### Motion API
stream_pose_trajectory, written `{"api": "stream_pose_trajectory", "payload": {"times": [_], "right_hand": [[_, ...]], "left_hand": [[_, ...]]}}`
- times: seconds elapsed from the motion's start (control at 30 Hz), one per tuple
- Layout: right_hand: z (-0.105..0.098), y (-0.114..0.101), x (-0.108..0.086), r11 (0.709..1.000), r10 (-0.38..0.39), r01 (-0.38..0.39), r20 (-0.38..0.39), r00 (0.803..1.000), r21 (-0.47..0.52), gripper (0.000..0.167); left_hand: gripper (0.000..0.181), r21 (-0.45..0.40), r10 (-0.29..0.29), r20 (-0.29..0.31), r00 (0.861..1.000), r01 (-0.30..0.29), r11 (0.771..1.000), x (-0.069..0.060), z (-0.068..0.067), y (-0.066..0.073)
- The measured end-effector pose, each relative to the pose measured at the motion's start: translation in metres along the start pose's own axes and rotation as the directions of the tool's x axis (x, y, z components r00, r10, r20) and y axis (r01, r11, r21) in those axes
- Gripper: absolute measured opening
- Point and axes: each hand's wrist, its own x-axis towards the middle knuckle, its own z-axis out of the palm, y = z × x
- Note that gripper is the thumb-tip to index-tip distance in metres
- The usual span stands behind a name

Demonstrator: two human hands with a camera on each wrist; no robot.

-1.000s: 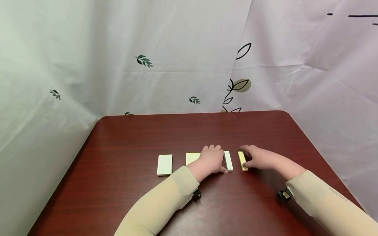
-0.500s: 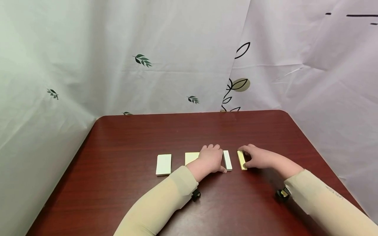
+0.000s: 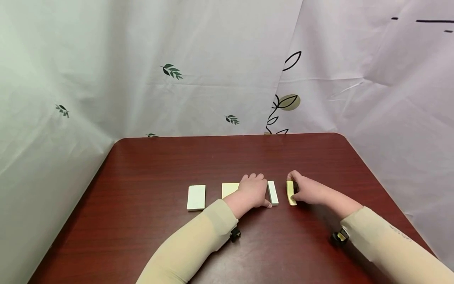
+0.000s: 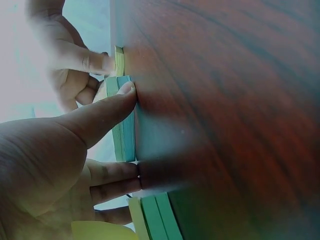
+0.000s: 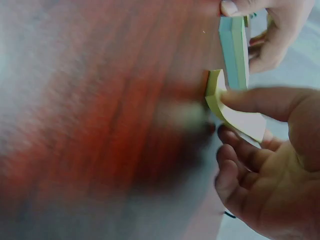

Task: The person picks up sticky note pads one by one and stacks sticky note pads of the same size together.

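In the head view, my right hand (image 3: 310, 190) holds a thin yellow sticky note pad (image 3: 291, 193) between thumb and fingers at its two ends. The right wrist view shows that yellow pad bowed, with the thumb on one end. To its left, a narrow white and pale green sticky note pad (image 3: 272, 193) stands on its edge. My left hand (image 3: 253, 191) grips this pad, thumb at the near end and fingers at the far end. In the left wrist view, its layered green and blue-green edge (image 4: 122, 120) shows between thumb and fingers.
A square pale yellow pad (image 3: 229, 190) lies partly hidden behind the left hand. Farther left, a whitish pad stack (image 3: 196, 197) lies flat on the dark red wooden table (image 3: 142, 236). A white leaf-patterned curtain (image 3: 213, 59) surrounds the far and side edges.
The yellow pad has become bowed in my right hand, whose fingers have closed around its far end. My left hand and the pads on the left have stayed nearly still.
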Motion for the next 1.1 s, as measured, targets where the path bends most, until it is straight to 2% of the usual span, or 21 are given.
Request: {"api": "stream_pose_trajectory", "payload": {"times": [0.23, 0.33, 0.43, 0.6, 0.77, 0.93, 1.03, 1.1], "right_hand": [[0.003, 0.0, 0.002, 0.999, -0.041, 0.038, -0.107, 0.993, -0.032, 0.028], [0.003, -0.003, 0.002, 0.997, -0.061, 0.068, -0.125, 0.99, 0.049, 0.028], [0.002, -0.007, 0.002, 0.981, -0.067, 0.09, -0.134, 0.989, 0.174, 0.029], [0.0, -0.011, 0.006, 0.929, -0.027, 0.076, -0.139, 0.99, 0.363, 0.034], [0.004, -0.013, 0.013, 0.839, 0.028, 0.023, -0.087, 0.996, 0.543, 0.042], [0.011, -0.013, 0.018, 0.765, 0.044, -0.031, -0.005, 0.999, 0.643, 0.047], [0.014, -0.015, 0.02, 0.743, 0.065, -0.067, 0.028, 0.997, 0.666, 0.047], [0.015, -0.016, 0.02, 0.744, 0.08, -0.084, 0.036, 0.996, 0.663, 0.046]], "left_hand": [[0.066, 0.004, 0.001, -0.002, 1.0, -0.001, 1.0, -0.001, -0.001, -0.001], [0.066, 0.002, -0.001, 0.002, 1.0, 0.001, 1.0, -0.002, -0.002, -0.001], [0.067, -0.001, -0.003, 0.007, 1.0, 0.003, 1.0, -0.001, -0.002, -0.002], [0.067, -0.002, -0.003, 0.012, 1.0, 0.003, 1.0, -0.002, -0.002, -0.001], [0.067, -0.007, -0.007, 0.005, 1.0, 0.007, 1.0, 0.0, 0.0, 0.0], [0.068, -0.012, -0.013, -0.001, 1.0, 0.013, 1.0, 0.001, 0.001, 0.0], [0.069, -0.013, -0.014, 0.0, 1.0, 0.014, 1.0, 0.001, 0.001, 0.001], [0.069, -0.014, -0.015, 0.001, 1.0, 0.015, 1.0, 0.001, 0.0, 0.001]]}}
